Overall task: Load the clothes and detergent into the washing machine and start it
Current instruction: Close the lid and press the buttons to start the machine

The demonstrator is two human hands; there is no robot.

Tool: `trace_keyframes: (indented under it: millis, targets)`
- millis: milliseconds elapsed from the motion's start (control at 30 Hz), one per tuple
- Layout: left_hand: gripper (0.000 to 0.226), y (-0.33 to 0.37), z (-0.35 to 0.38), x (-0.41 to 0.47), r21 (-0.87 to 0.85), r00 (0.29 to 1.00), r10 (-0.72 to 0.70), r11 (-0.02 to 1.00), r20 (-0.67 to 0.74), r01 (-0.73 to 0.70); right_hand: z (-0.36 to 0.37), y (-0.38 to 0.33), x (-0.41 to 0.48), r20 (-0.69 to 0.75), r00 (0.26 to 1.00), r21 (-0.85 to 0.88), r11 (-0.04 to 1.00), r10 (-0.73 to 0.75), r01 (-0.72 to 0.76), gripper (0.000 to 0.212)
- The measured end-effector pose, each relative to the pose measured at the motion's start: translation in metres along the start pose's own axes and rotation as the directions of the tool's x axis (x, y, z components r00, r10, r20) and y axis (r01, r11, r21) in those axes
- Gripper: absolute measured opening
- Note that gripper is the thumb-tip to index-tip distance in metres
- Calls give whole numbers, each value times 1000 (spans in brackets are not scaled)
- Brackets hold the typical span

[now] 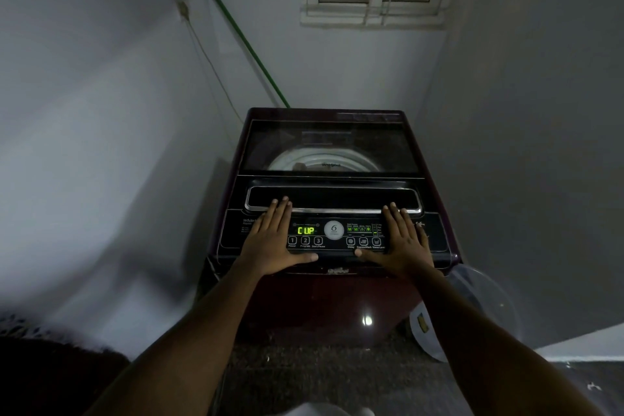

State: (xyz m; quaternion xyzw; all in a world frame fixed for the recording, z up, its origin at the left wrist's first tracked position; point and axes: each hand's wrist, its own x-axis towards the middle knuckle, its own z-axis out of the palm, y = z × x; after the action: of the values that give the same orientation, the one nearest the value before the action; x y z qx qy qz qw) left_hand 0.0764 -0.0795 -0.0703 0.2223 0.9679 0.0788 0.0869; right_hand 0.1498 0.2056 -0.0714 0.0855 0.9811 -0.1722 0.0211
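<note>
1. Lower left of the frame is near black, and what lies there cannot be made out.
2. The left hand [271, 240] lies flat, fingers spread, grasping nothing, on the control panel [332, 236].
3. The maroon top-load washing machine [332, 186] fills the centre, lid shut, display reading "CUP"; the drum shows dimly, perhaps with laundry.
4. The right hand [401, 243] rests flat likewise, covering the panel's right-hand labels.
</note>
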Motion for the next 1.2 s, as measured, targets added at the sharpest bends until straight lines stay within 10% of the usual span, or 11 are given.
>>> trace_keyframes:
  millis: [1000, 1200]
  targets:
    - [136, 9, -4, 1, -55, 999, -17, 998, -34, 15, -15, -10, -2, 25, 1000, 30, 1000, 3, -4, 132]
    - [90, 20, -18, -1, 3, 973, -62, 998, -224, 64, -29, -21, 2, 18, 1000, -44, 999, -23, 23, 105]
